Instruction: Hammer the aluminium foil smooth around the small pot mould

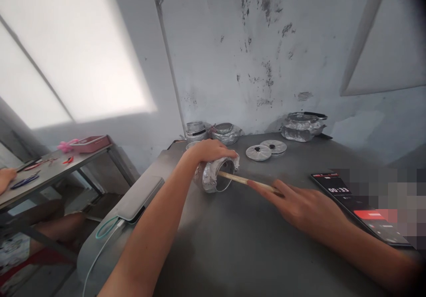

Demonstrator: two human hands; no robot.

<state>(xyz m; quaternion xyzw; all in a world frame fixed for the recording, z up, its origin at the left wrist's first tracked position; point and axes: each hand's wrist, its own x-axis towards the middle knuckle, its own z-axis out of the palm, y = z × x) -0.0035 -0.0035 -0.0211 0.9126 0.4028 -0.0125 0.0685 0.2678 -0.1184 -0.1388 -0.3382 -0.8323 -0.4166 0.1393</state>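
Note:
My left hand [209, 150] is closed over a small foil-covered pot [213, 177] that lies tipped on its side on the grey table [253, 243], its mouth facing right. My right hand [299, 206] grips a thin wooden stick [239, 179] whose far end reaches into the pot's mouth. Two round metal lids [266, 149] with black knobs lie flat just behind the pot.
More foil-wrapped pots [226, 132] stand at the wall, and another foil-wrapped pot [301, 127] sits further right. A phone [353, 201] showing a timer lies at the right. A grey power bank [140, 199] with a cable sits at the left edge. A side table [49, 172] with tools and another person's hand [5, 177] is at far left.

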